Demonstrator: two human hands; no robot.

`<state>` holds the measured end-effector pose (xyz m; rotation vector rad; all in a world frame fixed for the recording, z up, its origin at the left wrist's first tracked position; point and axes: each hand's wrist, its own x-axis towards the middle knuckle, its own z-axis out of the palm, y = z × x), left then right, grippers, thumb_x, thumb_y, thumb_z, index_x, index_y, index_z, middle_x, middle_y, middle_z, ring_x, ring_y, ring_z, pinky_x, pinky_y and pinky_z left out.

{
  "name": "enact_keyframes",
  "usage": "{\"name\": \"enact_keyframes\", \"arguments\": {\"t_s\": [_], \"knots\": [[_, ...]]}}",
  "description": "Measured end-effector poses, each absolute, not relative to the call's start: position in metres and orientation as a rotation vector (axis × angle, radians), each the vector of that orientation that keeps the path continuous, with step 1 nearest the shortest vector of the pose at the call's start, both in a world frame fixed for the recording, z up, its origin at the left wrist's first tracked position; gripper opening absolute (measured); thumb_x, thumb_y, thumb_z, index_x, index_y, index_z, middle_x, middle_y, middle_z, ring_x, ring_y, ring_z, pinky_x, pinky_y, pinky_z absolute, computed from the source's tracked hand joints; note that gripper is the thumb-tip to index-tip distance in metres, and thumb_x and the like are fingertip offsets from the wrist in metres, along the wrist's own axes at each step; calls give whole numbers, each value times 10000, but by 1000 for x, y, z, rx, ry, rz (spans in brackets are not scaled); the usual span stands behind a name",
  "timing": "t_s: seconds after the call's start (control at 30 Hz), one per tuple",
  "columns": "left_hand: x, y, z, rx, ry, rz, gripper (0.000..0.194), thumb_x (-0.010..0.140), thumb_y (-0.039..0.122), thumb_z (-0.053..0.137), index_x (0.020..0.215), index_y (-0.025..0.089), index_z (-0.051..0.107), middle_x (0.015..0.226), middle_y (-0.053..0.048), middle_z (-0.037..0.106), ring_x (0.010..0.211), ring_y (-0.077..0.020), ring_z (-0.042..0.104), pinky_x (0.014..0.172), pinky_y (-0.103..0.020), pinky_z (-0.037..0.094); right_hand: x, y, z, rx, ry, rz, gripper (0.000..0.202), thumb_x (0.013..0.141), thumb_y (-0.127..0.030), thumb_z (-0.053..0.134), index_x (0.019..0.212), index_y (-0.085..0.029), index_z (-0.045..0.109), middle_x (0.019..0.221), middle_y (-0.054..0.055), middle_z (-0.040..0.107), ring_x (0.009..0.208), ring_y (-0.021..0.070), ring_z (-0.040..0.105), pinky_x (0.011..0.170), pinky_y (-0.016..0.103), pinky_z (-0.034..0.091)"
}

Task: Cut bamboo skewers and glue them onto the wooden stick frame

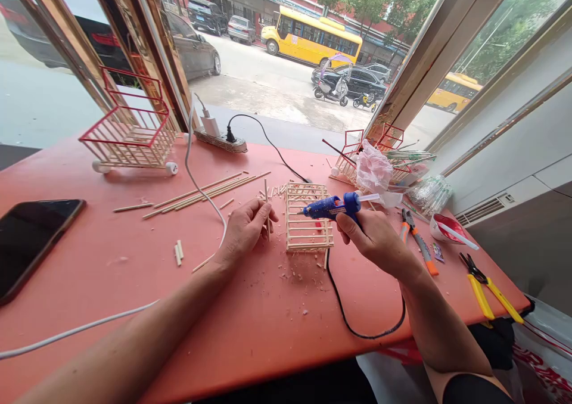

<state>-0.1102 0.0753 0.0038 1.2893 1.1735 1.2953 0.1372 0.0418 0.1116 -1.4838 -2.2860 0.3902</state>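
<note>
My left hand (248,225) pinches a short wooden stick (267,192), held nearly upright just left of a small wooden frame. My right hand (369,237) is wrapped round the handle of a blue glue gun (328,207), its nozzle pointing left over the frame. A clear glue stick (369,197) sticks out of the gun's back. The slatted wooden frame (308,242) rests on the red table between my hands, touching neither hand as far as I can see. Small wood offcuts lie behind and beside it.
Long sticks (201,196) lie left of centre. A red-rimmed wooden cart (129,139) stands at the back left, a phone (36,237) at the left edge. Pliers (417,240), yellow-handled cutters (487,285) and a cup (447,228) are at right. A white cable (201,186) and black cord (344,314) cross the table.
</note>
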Motion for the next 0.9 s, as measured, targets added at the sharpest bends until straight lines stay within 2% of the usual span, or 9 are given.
{"name": "enact_keyframes", "arguments": {"t_s": [0.4,0.9], "knots": [[-111,76,2,1299,1177,1293,323,905,442,597,723,179,646,560,-2,618,434,-122,567,485,-241,473,136,45,107,-1559,-2293,405,580,1026,-612,343,652,-216,541,587,31,580,596,179,535,615,316,322],[-111,75,3,1300,1183,1280,323,902,440,583,733,170,644,581,-5,627,443,-115,564,493,-239,477,134,44,109,-1588,-2295,377,585,1024,-610,332,651,-209,537,592,30,578,578,168,518,612,311,304]]}}
